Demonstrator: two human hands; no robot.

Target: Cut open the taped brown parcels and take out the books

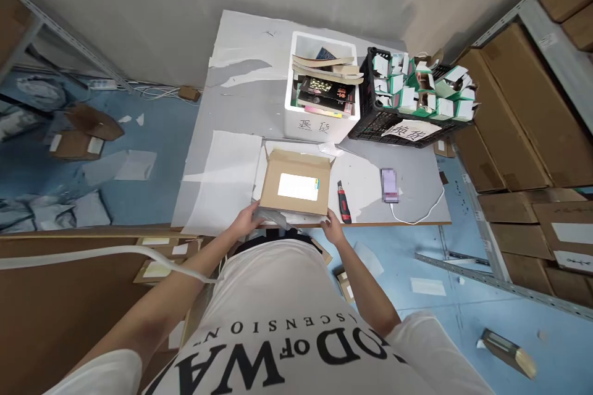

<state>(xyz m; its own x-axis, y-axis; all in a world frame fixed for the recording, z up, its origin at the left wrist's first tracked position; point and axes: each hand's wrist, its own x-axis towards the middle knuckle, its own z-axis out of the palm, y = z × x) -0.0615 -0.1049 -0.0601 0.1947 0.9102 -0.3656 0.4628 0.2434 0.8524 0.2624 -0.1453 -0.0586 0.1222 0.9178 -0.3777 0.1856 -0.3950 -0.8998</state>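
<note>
A shallow brown cardboard box (273,166) with a white label (298,187) on top lies at the table's front edge. Its far edge has small flaps sticking up. My left hand (245,220) grips its near left corner, fingers partly hidden by the box and by a grey plastic bag (273,217) below it. At the near right corner, my right hand (332,227) is closed on the box's edge. Just right of the box, a red and black utility knife (344,202) rests on the table, near my right hand but not touched.
Behind the box stand a white bin (306,126) of books and a black crate (365,126) of small white and green boxes. A phone (390,186) on a cable lies to the right. Large cartons (514,105) fill the right shelves; a big open carton (69,296) is at left.
</note>
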